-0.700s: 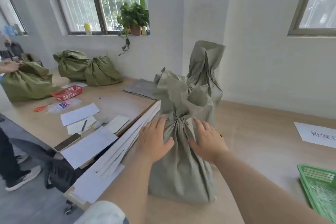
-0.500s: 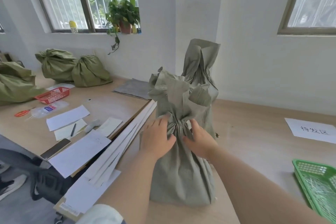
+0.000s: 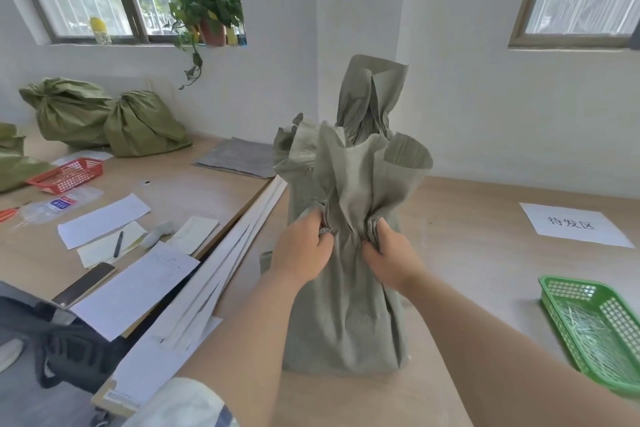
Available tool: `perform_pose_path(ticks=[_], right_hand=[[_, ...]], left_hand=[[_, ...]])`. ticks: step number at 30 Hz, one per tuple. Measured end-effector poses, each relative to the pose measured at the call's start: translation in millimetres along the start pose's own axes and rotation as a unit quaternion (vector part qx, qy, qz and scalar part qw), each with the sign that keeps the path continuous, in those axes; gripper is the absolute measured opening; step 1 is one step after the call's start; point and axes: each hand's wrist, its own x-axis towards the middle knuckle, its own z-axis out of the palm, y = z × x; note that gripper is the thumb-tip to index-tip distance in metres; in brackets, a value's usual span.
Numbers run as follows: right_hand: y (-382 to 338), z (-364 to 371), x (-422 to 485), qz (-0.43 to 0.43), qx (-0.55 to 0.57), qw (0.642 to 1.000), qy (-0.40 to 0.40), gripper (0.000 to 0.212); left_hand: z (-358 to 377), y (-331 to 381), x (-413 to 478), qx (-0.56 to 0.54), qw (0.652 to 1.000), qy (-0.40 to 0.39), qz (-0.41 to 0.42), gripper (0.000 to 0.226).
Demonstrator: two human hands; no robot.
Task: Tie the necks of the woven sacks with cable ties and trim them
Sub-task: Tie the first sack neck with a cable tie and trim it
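Sack (image 3: 346, 315) neck is now being bunched tighter, left hand (image 3: 302, 253) at nine o'clock and right hand (image 3: 390, 258) at three o'clock closing fingers on it, readying it for a tie.

My left hand (image 3: 300, 246) and right hand (image 3: 391, 262) are crowding the sack (image 3: 346, 305) neck, and a second sack (image 3: 372, 97) is standing close behind, blocking reach past it. Bare table (image 3: 478, 253) is lying open to my right, up to the green basket (image 3: 595, 326) and paper sign (image 3: 575, 224). White strips (image 3: 221, 274) are lining my left side.
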Motion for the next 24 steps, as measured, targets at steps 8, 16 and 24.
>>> perform_pose_path(ticks=[8,16,24], right_hand=[[-2,-36,-17,-0.045,0.025,0.998,0.042,0.015],[32,-102,-55,-0.048,0.005,0.996,0.069,0.011],[99,-175,-107,-0.013,-0.034,0.996,0.080,0.008]], left_hand=[[-15,42,-11,-0.045,0.998,0.045,0.002,0.014],[3,104,-18,-0.046,0.998,0.045,0.014,0.023],[56,183,-28,-0.010,0.999,0.025,0.035,0.008]])
